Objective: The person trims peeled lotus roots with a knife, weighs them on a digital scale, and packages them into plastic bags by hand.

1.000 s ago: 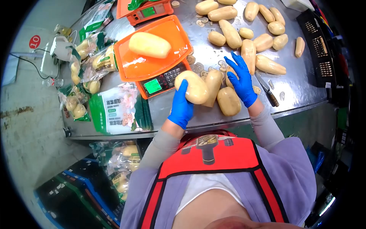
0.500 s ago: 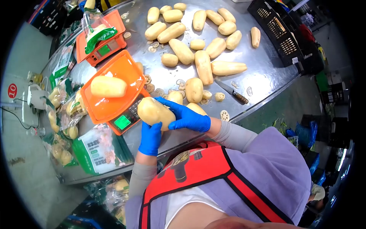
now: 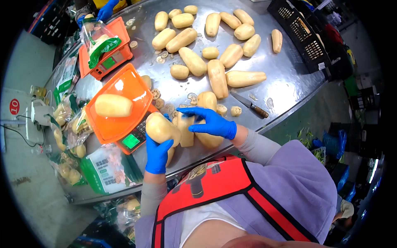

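**Blue-gloved right hand (image 3: 211, 125) now off the thick cream lotus root (image 3: 160, 126)**

Half a second back both hands had it. Now the blue-gloved left hand (image 3: 158, 154) grips it alone, near the keypad of the orange plastic scale (image 3: 131, 77). Right hand: open, fingers straight, over a pale stubby root piece (image 3: 185, 133); can't tell if touching. My read: right is freed up, left carries the load.

Other diffs: co-worker's blue-gloved hand (image 3: 108, 9) shows more fully, close to the clear-and-green plastic bag (image 3: 94, 35).

Unchanged: smooth oblong root (image 3: 113, 106) on the scale, wooden-handled knife (image 3: 259, 110) on the steel table (image 3: 285, 89).
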A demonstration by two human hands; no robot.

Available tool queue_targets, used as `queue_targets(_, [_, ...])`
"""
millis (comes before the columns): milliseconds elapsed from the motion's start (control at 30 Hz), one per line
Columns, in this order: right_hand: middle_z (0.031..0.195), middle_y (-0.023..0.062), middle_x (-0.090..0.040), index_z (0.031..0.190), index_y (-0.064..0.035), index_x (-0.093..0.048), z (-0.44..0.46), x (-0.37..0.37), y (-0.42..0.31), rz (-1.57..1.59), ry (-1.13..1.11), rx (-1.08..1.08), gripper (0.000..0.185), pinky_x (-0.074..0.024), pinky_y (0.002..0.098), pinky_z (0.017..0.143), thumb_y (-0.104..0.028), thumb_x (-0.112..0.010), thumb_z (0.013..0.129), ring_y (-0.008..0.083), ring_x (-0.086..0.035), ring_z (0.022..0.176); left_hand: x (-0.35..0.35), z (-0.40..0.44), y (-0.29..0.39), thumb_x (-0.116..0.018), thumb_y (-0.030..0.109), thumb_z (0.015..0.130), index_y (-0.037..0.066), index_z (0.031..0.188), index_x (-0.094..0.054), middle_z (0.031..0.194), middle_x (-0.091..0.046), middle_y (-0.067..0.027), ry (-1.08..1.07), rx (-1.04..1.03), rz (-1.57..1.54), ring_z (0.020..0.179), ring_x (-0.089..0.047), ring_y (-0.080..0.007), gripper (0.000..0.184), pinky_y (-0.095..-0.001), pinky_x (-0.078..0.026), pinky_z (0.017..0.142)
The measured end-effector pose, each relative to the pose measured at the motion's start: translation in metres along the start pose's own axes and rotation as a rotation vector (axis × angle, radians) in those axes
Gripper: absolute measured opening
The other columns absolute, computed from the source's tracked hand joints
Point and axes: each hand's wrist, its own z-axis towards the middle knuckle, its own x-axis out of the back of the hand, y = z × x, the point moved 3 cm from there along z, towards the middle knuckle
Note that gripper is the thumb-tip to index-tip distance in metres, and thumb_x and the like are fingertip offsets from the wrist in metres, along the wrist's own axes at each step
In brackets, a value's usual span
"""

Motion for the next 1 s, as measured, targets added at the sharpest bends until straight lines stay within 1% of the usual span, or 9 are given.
queue_targets(33, [0.111,0.0098,-0.057,0.135,-0.0124,-0.045,0.003,0.007,-0.006,-0.548,0.073,0.327,0.055,-0.0462,0.0308,0.081,-0.021,-0.063,0.084,0.0202,-0.056,0.097,0.004,-0.001,-0.002,-0.074,0.023,0.067,0.003,0.136,-0.031,0.129,-0.047,-0.0114,0.026,0.013,-0.032,0.119,-0.048,-0.0261,0.083,-0.0377,-0.043,0.097])
queue_targets(67, [0.133,0.014,-0.046,0.132,-0.0108,-0.047,0.004,0.017,-0.003,-0.868,0.058,0.144,0.056,-0.0372,0.0398,0.099,-0.026,-0.065,0.082,0.0303,-0.044,0.121,0.008,-0.002,-0.005,-0.073,0.025,0.068,0.003,0.136,-0.032,0.129,-0.046,-0.012,0.051,0.025,-0.065,0.119,-0.047,-0.0267,0.082,-0.0383,-0.041,0.098])
queue_targets(233, [0.124,0.0149,-0.053,0.133,-0.013,-0.046,0.07,-0.004,-0.032,-0.527,0.116,0.328,0.059,-0.0378,0.0394,0.098,-0.028,-0.066,0.08,0.0299,-0.05,0.115,0.032,-0.012,-0.02,-0.061,0.036,0.074,0.001,0.137,-0.03,0.132,-0.043,-0.0168,0.218,0.074,-0.228,0.121,-0.045,-0.0303,0.078,-0.0431,-0.036,0.103])
queue_targets(333, [0.13,0.0167,-0.048,0.137,-0.0178,-0.041,0.129,-0.053,-0.03,-0.582,0.046,0.419,0.068,-0.0389,0.0424,0.097,-0.031,-0.068,0.076,0.0337,-0.048,0.116,0.047,-0.02,-0.025,-0.049,0.033,0.088,0.005,0.139,-0.03,0.135,-0.042,-0.0161,0.332,0.054,-0.428,0.123,-0.044,-0.031,0.062,-0.0461,-0.034,0.105])
queue_targets(567, [0.132,0.0238,-0.041,0.141,-0.0265,-0.03,0.193,-0.127,-0.017,-0.902,-0.152,0.32,0.085,-0.0429,0.0466,0.091,-0.034,-0.072,0.068,0.0426,-0.047,0.113,0.073,-0.038,-0.019,-0.051,0.042,0.086,0.009,0.139,-0.031,0.134,-0.044,-0.0163,0.543,0.021,-0.618,0.119,-0.047,-0.032,0.066,-0.0439,-0.043,0.095])
queue_targets(700, [0.13,0.0179,-0.045,0.138,-0.0236,-0.037,0.213,-0.12,0.007,-0.682,-0.076,0.27,0.08,-0.0445,0.0433,0.091,-0.031,-0.073,0.067,0.0377,-0.052,0.109,0.074,-0.046,-0.007,-0.051,0.046,0.085,0.009,0.139,-0.031,0.134,-0.044,-0.0161,0.466,-0.028,-0.491,0.118,-0.048,-0.0322,0.069,-0.0431,-0.045,0.091])
queue_targets(767, [0.126,0.0134,-0.052,0.135,-0.0106,-0.044,0.21,-0.095,0.005,-0.203,-0.028,0.17,0.073,-0.0429,0.0372,0.096,-0.024,-0.076,0.071,0.0261,-0.052,0.115,0.074,-0.048,0.0,-0.052,0.042,0.084,0.004,0.141,-0.025,0.136,-0.038,-0.0191,0.472,-0.05,-0.492,0.123,-0.042,-0.0342,0.074,-0.0456,-0.035,0.104])
queue_targets(833, [0.129,0.0079,-0.05,0.133,-0.0044,-0.045,0.203,-0.054,0.013,0.0,0.031,0.114,0.071,-0.0405,0.0307,0.097,-0.019,-0.078,0.072,0.0147,-0.049,0.115,0.083,-0.051,-0.003,-0.051,0.044,0.085,0.007,0.141,-0.027,0.136,-0.04,-0.0167,0.467,-0.072,-0.487,0.121,-0.044,-0.033,0.07,-0.0444,-0.039,0.098])
queue_targets(1000, [0.126,0.0109,-0.051,0.134,0.0017,-0.041,0.154,0.107,-0.001,0.013,0.54,0.133,0.067,-0.0419,0.0286,0.094,-0.015,-0.072,0.077,0.0173,-0.05,0.113,0.107,-0.06,-0.001,-0.05,0.043,0.087,0.01,0.142,-0.028,0.14,-0.037,-0.0151,0.572,-0.062,-0.501,0.123,-0.042,-0.0306,0.067,-0.0443,-0.04,0.097])
